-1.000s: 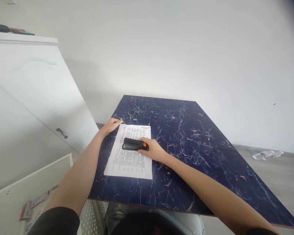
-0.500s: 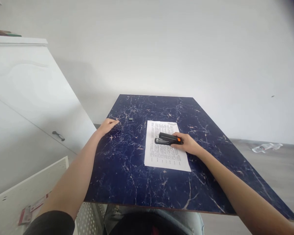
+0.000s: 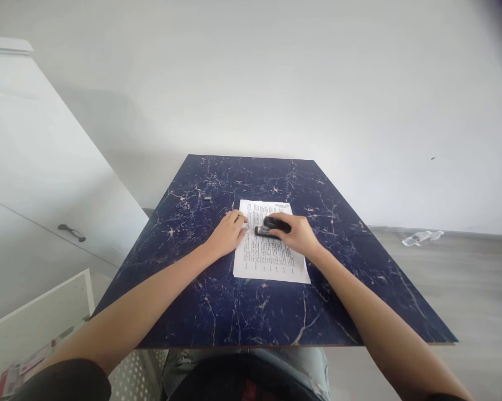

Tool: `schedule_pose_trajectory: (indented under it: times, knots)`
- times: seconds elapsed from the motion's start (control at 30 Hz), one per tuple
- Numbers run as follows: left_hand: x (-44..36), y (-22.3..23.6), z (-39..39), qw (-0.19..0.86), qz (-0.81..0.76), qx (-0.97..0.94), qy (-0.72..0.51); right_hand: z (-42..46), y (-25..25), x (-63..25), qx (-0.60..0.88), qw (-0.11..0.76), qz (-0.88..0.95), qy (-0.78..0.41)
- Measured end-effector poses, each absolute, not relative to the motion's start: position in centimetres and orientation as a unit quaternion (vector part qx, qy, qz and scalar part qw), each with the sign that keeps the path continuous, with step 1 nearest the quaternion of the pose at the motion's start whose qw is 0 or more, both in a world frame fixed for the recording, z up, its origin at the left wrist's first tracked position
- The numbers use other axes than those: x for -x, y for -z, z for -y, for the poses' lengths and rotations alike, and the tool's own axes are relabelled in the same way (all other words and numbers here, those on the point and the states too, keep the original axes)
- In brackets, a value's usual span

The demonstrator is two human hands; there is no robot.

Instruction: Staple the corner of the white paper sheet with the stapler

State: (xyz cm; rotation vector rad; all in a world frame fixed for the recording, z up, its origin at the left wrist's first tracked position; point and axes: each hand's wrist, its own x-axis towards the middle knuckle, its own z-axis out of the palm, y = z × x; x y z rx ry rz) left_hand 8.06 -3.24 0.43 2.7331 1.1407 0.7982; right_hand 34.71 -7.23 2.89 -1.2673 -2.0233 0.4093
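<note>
A printed sheet of paper [image 3: 271,259] lies on the dark blue marbled table [image 3: 217,312]. Resting on the upper part of the print is a black stapler [image 3: 267,231], its jaws parted toward the left. My right hand [image 3: 299,231] is wrapped over the stapler and covers its back end. At the paper's left edge my left hand [image 3: 228,234] lies with fingers extended, the fingertips over the margin. Whether more than one sheet is in the pile I cannot tell. Farther back on the left sits a small metallic piece [image 3: 207,198], possibly a strip of staples.
A white cabinet [image 3: 34,167] with a dark handle [image 3: 71,231] stands to the left. Below it is a white perforated bin [image 3: 128,373] with red-and-white packets [image 3: 29,362]. Crumpled clear plastic [image 3: 422,238] lies on the floor at right, by the wall.
Paper and stapler have shifted right across the table with my right hand. My left hand has left the table's left edge and come over to the paper. The camera view has turned slightly right.
</note>
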Motion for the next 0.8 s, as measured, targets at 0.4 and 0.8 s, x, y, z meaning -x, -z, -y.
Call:
schedule_pose_trajectory:
  times: [0.4, 0.8]
  knots:
    - [-6.9, -0.2, 2.9, 0.036, -0.397, -0.873, -0.280, 6.6, -4.0, -45.6, 0.595, 0.324, 0.725, -0.121]
    - [-5.8, 0.5, 1.7, 0.054, -0.411, -0.870, -0.269, 6.8, -3.7, -43.4, 0.537, 0.241, 0.797, -0.136]
